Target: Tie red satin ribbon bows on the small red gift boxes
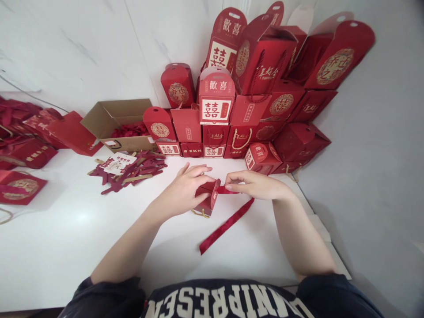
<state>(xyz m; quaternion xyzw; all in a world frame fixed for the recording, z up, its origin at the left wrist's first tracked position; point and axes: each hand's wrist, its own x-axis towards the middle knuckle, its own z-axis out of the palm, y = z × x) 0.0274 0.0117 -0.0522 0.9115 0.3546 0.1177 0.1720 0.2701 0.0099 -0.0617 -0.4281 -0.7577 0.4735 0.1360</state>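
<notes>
1. Here is the left hand (188, 187), fingers and thumb spread over a small red box (210, 204), gripping it on the white table (172, 256).
2. Over to the right hand (250, 183), narrow now, thumb and fingers pinching a red ribbon (228, 225).
3. The ribbon runs from the box, just left of the right hand, into that pinch; a long tail slants down below the hand, nearer the person.
4. A gold cord (200, 213) shows at the box's near edge, just below the left hand's thumb.
5. Look beyond the left hand, off to its left: a heap of dark red strips (145, 170) with a white card (119, 164) on top, and an open cardboard box (129, 143) behind it.
6. And past both hands, a tall stack of red gift boxes (217, 104) stands against the wall (179, 26).
</notes>
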